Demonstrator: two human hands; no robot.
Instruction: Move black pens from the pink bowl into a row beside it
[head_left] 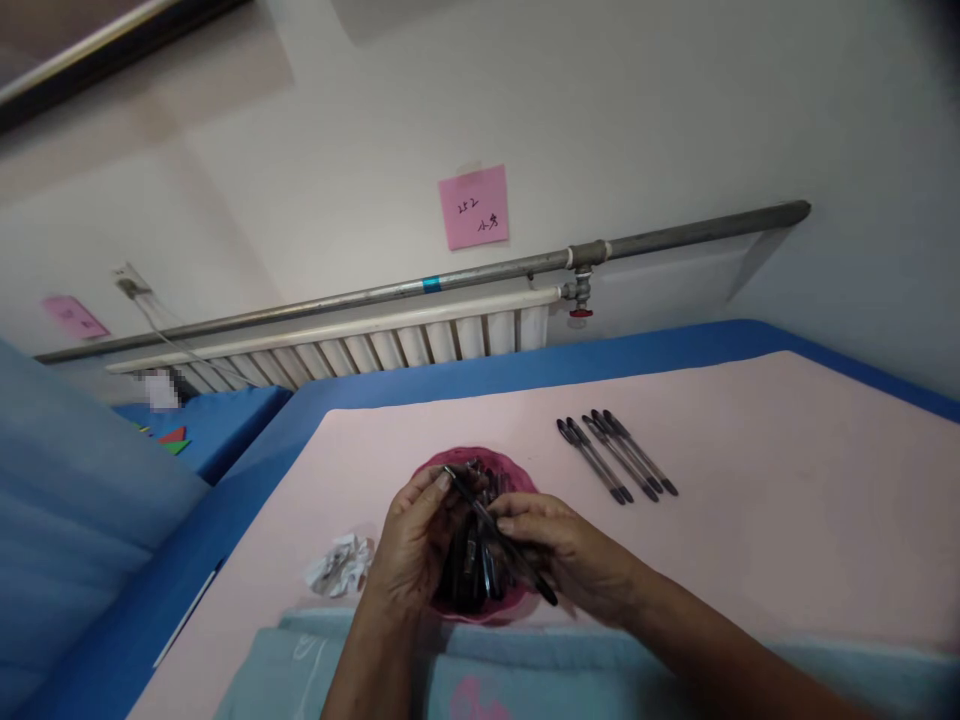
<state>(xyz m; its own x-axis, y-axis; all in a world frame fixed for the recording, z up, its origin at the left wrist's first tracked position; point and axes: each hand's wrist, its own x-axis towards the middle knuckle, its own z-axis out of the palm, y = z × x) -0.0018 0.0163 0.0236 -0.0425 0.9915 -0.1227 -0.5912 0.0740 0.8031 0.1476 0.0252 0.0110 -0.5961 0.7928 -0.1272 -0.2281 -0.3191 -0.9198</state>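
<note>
Head view: two bare hands over a pink basket [520,470] of pens, near edge of table.
Left hand [416,540]: fingers curled in, thumb and finger closed at the upper end of a black pen [466,492].
Right hand [559,545]: pinching the same pen further down; lower end sticks out past the fingers, toward the near right. Can't tell if the curled fingers hide anything else.
Black pen: in the air above the basket, slanted from upper left to lower right, spanning both hands.
Basket: round, scalloped rim, on the pink mat [750,500]; loose pile of dark pens inside, partly covered by the hands, no count possible.
Pen row [620,458]: five capped pens on the mat, right of and beyond the basket, roughly parallel, small gap after the second from left.
Crumpled white wrapper [341,566]: on the mat, just left of the left hand; material unclear.
Light-blue cloth [540,680]: along the near edge, pink print on it.
Table edge [465,372]: blue, showing around the mat.
Wall: white radiator [375,350], grey pipe [337,303], red valve handle [580,313], pink note [474,210] reading "252" plus handwritten characters.
</note>
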